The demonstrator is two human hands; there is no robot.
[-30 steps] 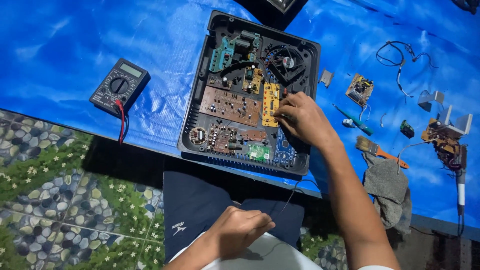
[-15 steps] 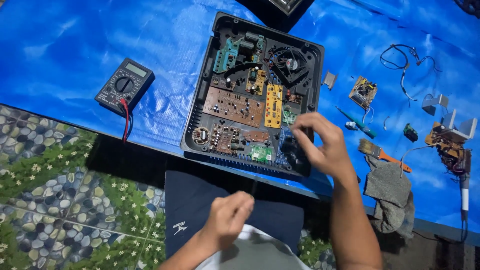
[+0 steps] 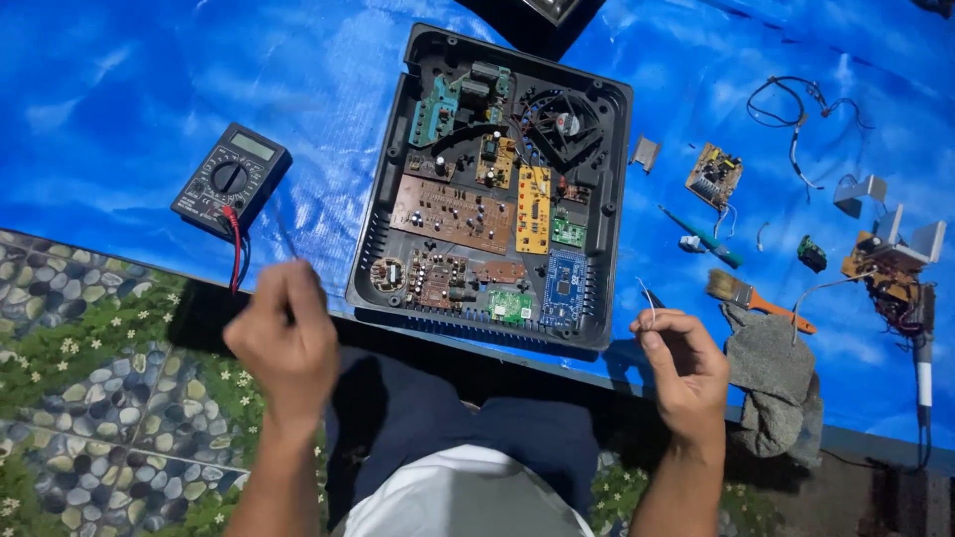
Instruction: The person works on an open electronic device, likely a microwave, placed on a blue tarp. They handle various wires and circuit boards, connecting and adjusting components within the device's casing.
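Note:
An open black device case (image 3: pixel 373 249) full of several circuit boards and a small fan lies on a blue tarp (image 3: pixel 119 109) in front of me. My right hand (image 3: pixel 684 370) is off the case's near right corner, pinching a thin pale wire (image 3: pixel 648 298) that sticks up from the fingers. My left hand (image 3: pixel 286 346), blurred by motion, is left of the case and below a black multimeter (image 3: pixel 231 179). Its fingers are closed around a thin dark probe (image 3: pixel 285 244). The multimeter's red lead (image 3: pixel 237 254) runs down towards that hand.
Right of the case lie a paintbrush (image 3: pixel 751 293), a grey cloth (image 3: pixel 778 383), a green screwdriver (image 3: pixel 704 237), a small loose circuit board (image 3: pixel 714 175), tangled wires (image 3: pixel 796 109) and metal brackets (image 3: pixel 861 191). A pebble-patterned floor mat (image 3: pixel 90 398) lies at the near left.
My right hand has pulled back off the circuit boards to the case's near right corner, with the wire in its fingers. My left hand has risen from my lap towards the multimeter.

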